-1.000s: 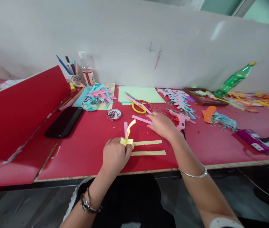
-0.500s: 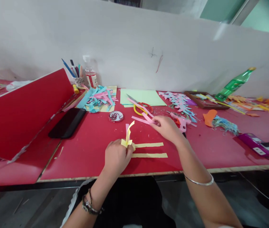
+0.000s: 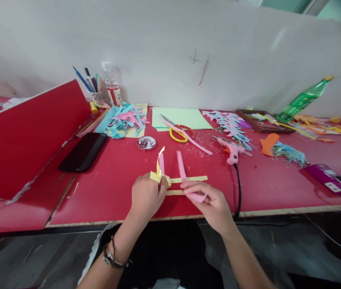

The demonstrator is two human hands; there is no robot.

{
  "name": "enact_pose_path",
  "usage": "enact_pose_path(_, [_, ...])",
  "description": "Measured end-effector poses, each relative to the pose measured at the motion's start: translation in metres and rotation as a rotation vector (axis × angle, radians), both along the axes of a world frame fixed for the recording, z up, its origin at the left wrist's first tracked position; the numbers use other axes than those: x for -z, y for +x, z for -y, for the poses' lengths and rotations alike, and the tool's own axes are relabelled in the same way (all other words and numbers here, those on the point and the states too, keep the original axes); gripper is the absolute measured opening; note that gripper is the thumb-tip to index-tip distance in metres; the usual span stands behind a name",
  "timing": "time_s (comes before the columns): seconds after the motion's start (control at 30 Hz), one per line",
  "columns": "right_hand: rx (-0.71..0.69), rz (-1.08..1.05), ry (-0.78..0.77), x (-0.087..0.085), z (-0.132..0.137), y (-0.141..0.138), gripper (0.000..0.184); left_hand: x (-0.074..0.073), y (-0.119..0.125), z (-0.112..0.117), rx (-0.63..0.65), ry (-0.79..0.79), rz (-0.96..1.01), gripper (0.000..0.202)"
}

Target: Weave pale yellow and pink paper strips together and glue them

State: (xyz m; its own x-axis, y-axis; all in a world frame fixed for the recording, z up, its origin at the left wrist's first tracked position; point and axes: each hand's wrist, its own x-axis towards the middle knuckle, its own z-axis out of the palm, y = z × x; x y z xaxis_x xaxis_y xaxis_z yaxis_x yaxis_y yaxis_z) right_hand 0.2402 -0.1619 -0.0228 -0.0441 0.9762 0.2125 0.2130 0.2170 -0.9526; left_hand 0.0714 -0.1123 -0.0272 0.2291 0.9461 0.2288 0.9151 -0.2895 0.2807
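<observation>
My left hand point(image 3: 147, 197) is closed on a folded piece of yellow and pink paper strips point(image 3: 159, 171), whose ends stick up above my fingers. My right hand point(image 3: 211, 204) pinches a pink paper strip point(image 3: 183, 170) that points up and away, close beside the left hand. Two yellow paper strips point(image 3: 192, 179) lie flat on the red table point(image 3: 116, 176) just behind both hands.
Scissors with yellow and red handles point(image 3: 180, 132) lie on a light green sheet point(image 3: 180, 118). A pink glue gun point(image 3: 231, 150) with a black cord is right of them. A black phone point(image 3: 83, 151), a pile of blue and pink strips point(image 3: 123, 119), a pen cup point(image 3: 97, 96) and a green bottle point(image 3: 304, 98) stand around.
My right hand picked a pink strip up from near the scissors and brought it back toward me, next to my left hand. The left hand stayed in place.
</observation>
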Motion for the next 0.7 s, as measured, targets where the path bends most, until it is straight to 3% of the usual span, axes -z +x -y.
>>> enact_pose_path(0.17, [-0.118, 0.224, 0.144, 0.006, 0.006, -0.006, 0.016, -0.002, 0.001, 0.000, -0.011, -0.064, 0.014, 0.042])
enact_pose_path(0.4, [-0.059, 0.347, 0.267, 0.012, 0.010, -0.016, 0.017, -0.003, 0.000, 0.001, -0.025, -0.072, 0.006, 0.043])
enact_pose_path(0.7, [-0.082, 0.498, 0.327, 0.016, 0.010, -0.021, 0.023, -0.006, 0.001, 0.002, -0.036, -0.092, 0.036, 0.046])
